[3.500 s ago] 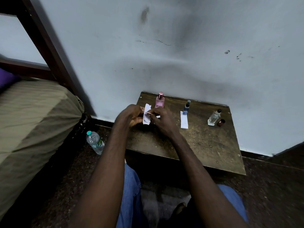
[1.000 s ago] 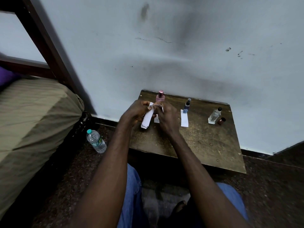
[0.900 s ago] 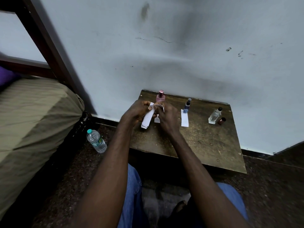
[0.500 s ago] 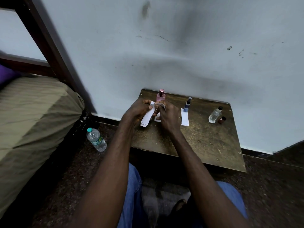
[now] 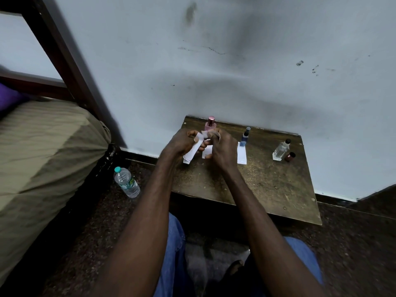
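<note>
My left hand (image 5: 179,144) grips a bundle of white paper strips (image 5: 191,152) above the left part of a low wooden table (image 5: 257,185). My right hand (image 5: 222,151) pinches the top end of one strip beside it, fingers curled. Behind my hands stands a pink perfume bottle (image 5: 210,123). One white strip (image 5: 207,151) lies on the table between my hands. A blue bottle (image 5: 245,137) stands at the far end of another white strip (image 5: 241,153).
A clear glass bottle (image 5: 280,150) and a small brown cap (image 5: 290,156) stand at the table's right back. A plastic water bottle (image 5: 126,182) stands on the dark floor at left, next to a bed with an olive cover (image 5: 42,146). The wall is right behind the table.
Both hands stayed close together over the table's left part, working the strips. The bundle now hangs down from my left hand rather than standing upright as 3.5 s ago.
</note>
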